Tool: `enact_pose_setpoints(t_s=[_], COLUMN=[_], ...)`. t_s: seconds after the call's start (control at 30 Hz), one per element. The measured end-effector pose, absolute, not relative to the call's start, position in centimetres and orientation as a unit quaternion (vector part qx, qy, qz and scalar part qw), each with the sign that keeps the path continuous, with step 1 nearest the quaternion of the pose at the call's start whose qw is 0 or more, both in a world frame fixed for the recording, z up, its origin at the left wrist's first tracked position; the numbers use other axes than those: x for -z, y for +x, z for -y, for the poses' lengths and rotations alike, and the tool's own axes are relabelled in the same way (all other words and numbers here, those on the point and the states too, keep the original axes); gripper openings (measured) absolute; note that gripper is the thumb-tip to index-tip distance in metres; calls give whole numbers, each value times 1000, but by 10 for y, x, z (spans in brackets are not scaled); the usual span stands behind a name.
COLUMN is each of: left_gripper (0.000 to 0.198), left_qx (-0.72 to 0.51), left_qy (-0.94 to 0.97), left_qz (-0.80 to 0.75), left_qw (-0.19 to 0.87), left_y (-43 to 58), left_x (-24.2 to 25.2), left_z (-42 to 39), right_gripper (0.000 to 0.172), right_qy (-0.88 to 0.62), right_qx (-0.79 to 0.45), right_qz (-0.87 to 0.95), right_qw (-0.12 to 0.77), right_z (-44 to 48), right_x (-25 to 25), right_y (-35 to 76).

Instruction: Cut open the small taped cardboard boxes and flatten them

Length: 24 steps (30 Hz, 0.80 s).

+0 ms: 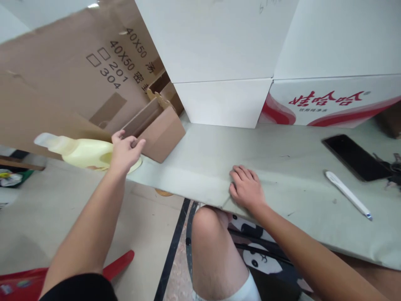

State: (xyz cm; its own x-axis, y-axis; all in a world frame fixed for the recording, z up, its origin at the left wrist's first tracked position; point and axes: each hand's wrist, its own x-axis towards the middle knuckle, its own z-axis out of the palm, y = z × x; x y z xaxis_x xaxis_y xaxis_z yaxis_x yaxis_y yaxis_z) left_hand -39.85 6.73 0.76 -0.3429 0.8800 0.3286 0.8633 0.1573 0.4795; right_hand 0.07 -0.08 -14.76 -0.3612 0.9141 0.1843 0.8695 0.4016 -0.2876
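Pale tabletop (200,161), yellow bottle (86,153) at its left end!
Left hand (125,153) touches it, fingers half-curled, grip unclear; right hand (248,187) rests near the front edge, fingers loosely bent, empty.

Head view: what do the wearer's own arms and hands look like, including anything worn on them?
The left hand and right hand are bare, with no gloves, watch or bracelet visible. A plain black sleeve covers the upper part of the left arm; the right arm is uncovered as far as it shows.
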Motion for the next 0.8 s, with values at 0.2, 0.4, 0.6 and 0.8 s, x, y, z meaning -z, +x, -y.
enact_pose_setpoints(t_s=[0.2, 0.4, 0.6, 0.8], left_gripper=[57, 45, 52, 54], left_qx=[-277, -236, -280, -299], left_qy=[660, 738, 730, 753], left_qz=[-696, -613, -592, -526], left_qw=[52, 152, 198, 259], left_y=[-353, -278, -226, -170], left_x=[-9, -14, -4, 6], left_z=[-18, 22, 34, 35], right_gripper=[38, 39, 41, 35], right_qy=[-544, -558, -605, -607], right_qx=[-94, -146, -176, -202], right_qz=[818, 797, 744, 711], right_qw=[165, 179, 223, 291], right_z=[-1, -4, 25, 61], right_x=[146, 141, 147, 138], right_y=[0, 0, 50, 120])
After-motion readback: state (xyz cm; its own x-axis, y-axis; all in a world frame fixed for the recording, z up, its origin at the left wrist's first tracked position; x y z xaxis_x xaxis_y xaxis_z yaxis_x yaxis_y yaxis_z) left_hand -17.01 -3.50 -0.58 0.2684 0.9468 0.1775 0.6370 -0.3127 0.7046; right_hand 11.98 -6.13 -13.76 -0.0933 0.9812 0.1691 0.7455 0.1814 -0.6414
